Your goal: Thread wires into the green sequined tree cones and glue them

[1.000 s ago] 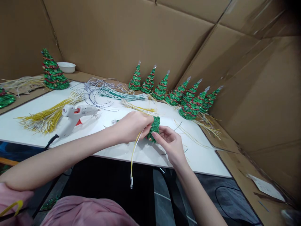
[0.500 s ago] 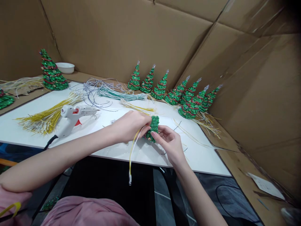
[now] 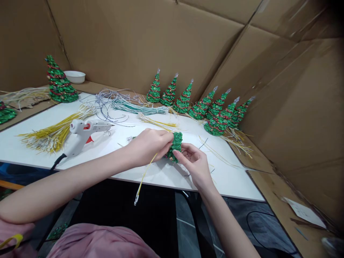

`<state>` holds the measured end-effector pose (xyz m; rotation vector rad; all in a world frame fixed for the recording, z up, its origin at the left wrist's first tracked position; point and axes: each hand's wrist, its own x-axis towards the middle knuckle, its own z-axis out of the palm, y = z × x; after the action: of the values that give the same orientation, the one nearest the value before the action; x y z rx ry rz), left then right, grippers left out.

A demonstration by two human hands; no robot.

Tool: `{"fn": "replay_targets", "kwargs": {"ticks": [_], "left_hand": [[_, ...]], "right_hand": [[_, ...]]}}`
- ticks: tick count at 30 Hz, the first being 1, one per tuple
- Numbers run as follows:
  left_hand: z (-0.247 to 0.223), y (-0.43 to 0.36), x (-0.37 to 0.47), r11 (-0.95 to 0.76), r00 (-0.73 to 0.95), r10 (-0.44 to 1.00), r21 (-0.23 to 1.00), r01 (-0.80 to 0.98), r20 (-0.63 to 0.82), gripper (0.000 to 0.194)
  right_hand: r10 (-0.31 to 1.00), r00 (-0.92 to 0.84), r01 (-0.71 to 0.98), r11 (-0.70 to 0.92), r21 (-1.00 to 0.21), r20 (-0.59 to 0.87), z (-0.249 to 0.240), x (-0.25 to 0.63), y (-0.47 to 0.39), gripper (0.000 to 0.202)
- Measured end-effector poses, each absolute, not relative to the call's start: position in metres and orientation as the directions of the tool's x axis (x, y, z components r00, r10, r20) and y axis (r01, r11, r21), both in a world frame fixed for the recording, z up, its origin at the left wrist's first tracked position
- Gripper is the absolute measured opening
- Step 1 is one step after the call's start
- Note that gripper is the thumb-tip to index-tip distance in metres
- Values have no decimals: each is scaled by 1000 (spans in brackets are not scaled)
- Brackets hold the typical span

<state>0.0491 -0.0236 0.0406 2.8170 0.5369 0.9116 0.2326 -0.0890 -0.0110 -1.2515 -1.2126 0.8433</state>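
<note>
A small green glittery tree piece is held between both hands over the front part of the white table. My left hand is closed at the tree's left side, pinching a yellow and white wire whose clear-tipped end hangs past the table's front edge. Where the wire meets the tree is hidden by the fingers. My right hand grips the tree from the right, thumb on its near side and fingers curled behind it.
On the white table lie a glue gun, a yellow wire bundle and a green-white wire bundle. Several small trees stand at the back. A larger tree and a white bowl are back left.
The hanging end of the wire has swung left, and its strands lie closer together. My left hand has turned slightly beside the tree. My right hand has barely moved.
</note>
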Motion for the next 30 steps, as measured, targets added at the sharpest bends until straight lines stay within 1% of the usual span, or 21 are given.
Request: {"fn": "replay_targets", "kwargs": {"ticks": [3, 6, 9, 11, 13, 19, 21, 23, 26, 30], "left_hand": [[40, -24, 51, -929, 778, 369, 173, 327, 510, 24], [38, -23, 54, -925, 804, 367, 95, 367, 467, 22], [34, -22, 56, -917, 819, 375, 42, 398, 434, 21], [33, -22, 56, -913, 813, 374, 21, 408, 446, 25], [32, -22, 54, -916, 801, 362, 26, 400, 477, 25], [33, -24, 44, -943, 718, 309, 106, 314, 623, 15], [33, -24, 43, -948, 686, 310, 163, 272, 658, 10], [34, -23, 45, -942, 684, 332, 259, 212, 650, 12], [34, -21, 52, -898, 710, 389, 414, 151, 587, 14], [34, -16, 59, -834, 736, 444, 537, 131, 510, 14]], "right_hand": [[953, 211, 162, 185, -969, 218, -12, 233, -89, 36], [949, 215, 171, 197, -965, 232, -12, 233, -89, 34], [949, 214, 171, 197, -965, 231, -13, 232, -89, 34], [951, 215, 160, 190, -969, 222, -12, 231, -89, 34], [954, 213, 147, 182, -972, 211, -12, 230, -89, 35], [959, 201, 123, 177, -976, 199, -11, 230, -89, 36], [959, 207, 132, 168, -977, 193, -12, 230, -89, 38], [956, 218, 149, 167, -975, 197, -13, 231, -89, 39], [940, 235, 198, 201, -959, 246, -15, 233, -89, 38], [936, 190, 256, 245, -935, 297, -14, 240, -88, 37]]}}
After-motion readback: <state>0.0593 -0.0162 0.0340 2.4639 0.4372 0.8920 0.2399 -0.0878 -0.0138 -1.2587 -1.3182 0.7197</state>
